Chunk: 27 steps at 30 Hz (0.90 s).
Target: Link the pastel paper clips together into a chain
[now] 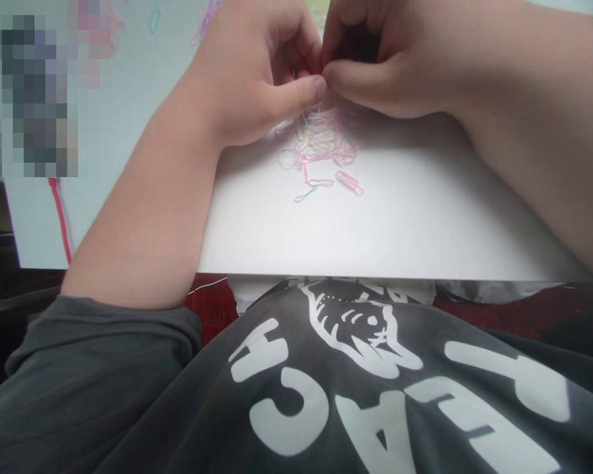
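My left hand and my right hand meet over the white table, thumb tips almost touching. Both are closed, with fingertips pinched together. Whatever they pinch is too small and hidden behind the fingers to make out. Just below the thumbs lies a loose pile of thin rubber bands in pastel pink, yellow and white. Nearer to me, a few separate bands lie flat, among them a pink rubber band and a pale teal rubber band.
The white table ends in a straight front edge above my lap. More purple-pink bands and a single teal band lie farther back. On the left, a red cable runs from a dark pixelated object.
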Tool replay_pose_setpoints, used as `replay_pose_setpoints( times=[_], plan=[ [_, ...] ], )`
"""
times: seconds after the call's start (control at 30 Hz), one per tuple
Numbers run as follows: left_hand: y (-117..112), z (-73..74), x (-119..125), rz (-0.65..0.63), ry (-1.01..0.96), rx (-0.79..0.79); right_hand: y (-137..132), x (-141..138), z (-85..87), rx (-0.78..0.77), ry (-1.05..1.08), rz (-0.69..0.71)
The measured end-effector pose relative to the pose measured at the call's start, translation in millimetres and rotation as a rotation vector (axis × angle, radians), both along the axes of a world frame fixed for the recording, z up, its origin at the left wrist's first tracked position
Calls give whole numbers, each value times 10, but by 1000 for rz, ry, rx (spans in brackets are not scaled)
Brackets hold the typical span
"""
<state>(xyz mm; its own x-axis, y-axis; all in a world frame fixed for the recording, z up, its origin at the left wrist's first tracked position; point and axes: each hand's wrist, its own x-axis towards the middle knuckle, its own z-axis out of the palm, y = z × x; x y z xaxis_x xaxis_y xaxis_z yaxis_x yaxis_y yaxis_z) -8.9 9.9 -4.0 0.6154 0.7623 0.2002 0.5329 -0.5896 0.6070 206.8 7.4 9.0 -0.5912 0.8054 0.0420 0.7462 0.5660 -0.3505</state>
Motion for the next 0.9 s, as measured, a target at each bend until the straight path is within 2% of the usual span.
replay_pose_setpoints(
  times=[0.9],
  plan=[
    [-15,4,24,9,-1,10,-8,15,-32,29,-12,-9]
  ],
)
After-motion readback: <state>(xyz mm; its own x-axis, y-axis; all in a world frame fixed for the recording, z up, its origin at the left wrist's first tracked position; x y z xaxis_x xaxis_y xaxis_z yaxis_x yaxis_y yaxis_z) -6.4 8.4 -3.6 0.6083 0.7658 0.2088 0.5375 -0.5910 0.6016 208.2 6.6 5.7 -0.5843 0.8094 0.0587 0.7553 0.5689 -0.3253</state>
